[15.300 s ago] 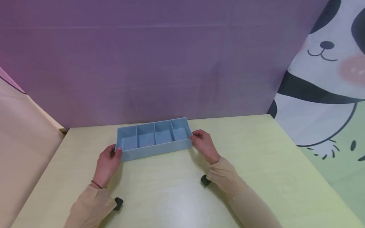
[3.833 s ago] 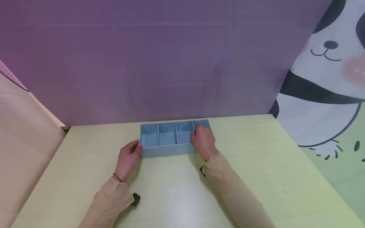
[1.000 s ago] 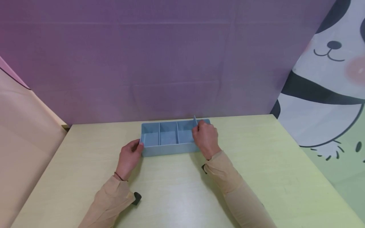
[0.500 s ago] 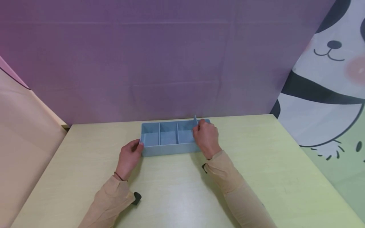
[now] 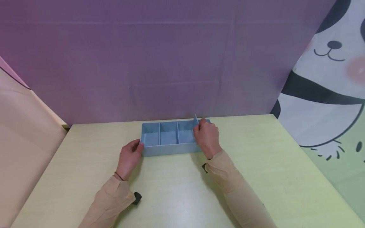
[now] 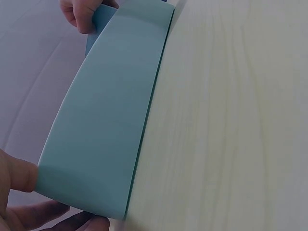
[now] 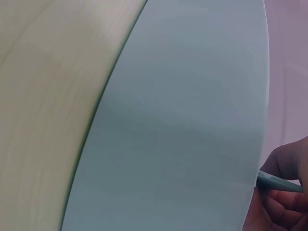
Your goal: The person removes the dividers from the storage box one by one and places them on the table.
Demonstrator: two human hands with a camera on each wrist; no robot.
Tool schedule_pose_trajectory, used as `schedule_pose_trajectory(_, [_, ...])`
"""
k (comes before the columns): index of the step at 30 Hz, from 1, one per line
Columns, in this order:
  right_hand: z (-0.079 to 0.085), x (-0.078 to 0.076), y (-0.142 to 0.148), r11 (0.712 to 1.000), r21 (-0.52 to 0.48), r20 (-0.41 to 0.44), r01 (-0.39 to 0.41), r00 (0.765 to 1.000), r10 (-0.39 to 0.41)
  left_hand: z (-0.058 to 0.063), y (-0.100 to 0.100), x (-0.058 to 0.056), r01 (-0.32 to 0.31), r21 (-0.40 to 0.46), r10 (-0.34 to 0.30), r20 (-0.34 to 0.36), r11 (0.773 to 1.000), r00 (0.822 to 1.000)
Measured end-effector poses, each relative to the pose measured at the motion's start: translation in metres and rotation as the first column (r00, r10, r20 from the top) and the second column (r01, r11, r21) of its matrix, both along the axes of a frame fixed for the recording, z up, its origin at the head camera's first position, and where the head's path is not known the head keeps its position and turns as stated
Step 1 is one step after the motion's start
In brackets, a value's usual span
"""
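We see left hand (image 5: 128, 158) gripping the left end of the blue compartment box (image 5: 168, 149) on the table (image 5: 171, 186), right hand (image 5: 207, 136) pinching a divider (image 6: 101, 18) jutting above the box's right part, likely light, stiff, best held up top.

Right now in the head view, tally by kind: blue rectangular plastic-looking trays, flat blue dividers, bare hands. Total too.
Blue rectangular tray: 1
Flat blue dividers: 3 (two seated, one raised)
Bare hands: 2
Total: 6

Blue tray (image 5: 170, 150), pale wood-grained table (image 5: 174, 180)
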State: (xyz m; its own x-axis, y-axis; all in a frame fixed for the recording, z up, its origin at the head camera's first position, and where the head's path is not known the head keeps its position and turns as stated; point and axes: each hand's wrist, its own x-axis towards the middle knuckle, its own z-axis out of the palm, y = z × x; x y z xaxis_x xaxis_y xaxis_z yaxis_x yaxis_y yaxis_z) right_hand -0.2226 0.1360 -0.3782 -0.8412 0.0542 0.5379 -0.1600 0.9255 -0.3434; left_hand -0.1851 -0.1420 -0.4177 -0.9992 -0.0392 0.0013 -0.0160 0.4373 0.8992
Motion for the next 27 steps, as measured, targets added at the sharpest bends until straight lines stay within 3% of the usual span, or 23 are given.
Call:
schedule_pose_trajectory(15, [0.0009, -0.0008, 0.0028, 1.0, -0.017, -0.079, 0.001, 0.997, -0.003, 0.0014, 0.0001, 0.0009, 0.002, -0.004, -0.002, 0.005, 1.0, 1.0])
schedule_pose_trajectory(27, [0.0058, 0.0011, 0.0043, 0.999, -0.045, -0.075, -0.014, 0.997, 0.011, 0.0045, 0.0011, 0.0033, 0.001, 0.008, -0.001, -0.016, 1.0, 1.0])
